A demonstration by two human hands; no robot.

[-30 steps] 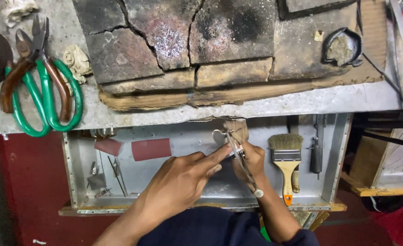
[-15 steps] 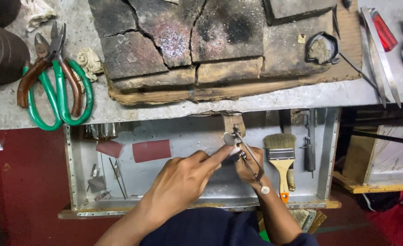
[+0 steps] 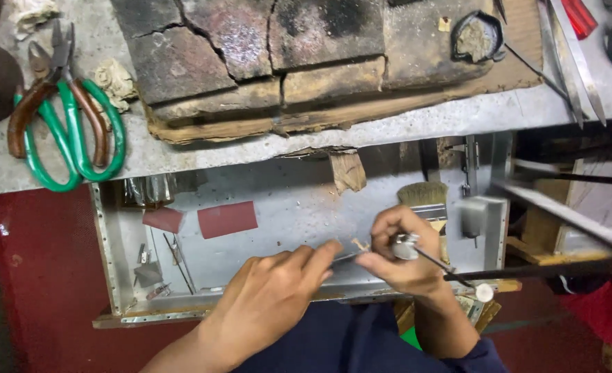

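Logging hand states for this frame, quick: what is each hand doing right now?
Left hand: fingers pinched on a small piece, too small to identify.
Right hand: closed around a thin metal tool.

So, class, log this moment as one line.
left hand: fingers on small piece | right hand: holding thin metal tool | over open drawer

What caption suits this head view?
Two hands, left hand and right hand, work a thin metal tool above an open drawer.

A small metalworking or jeweller's workshop is shown: a scorched, cracked soldering block (image 3: 278,55) is set at twelve o'clock on the metal worktop (image 3: 402,128), green-handled shears (image 3: 71,131) at ten o'clock, a metal catch tray (image 3: 278,221) below.
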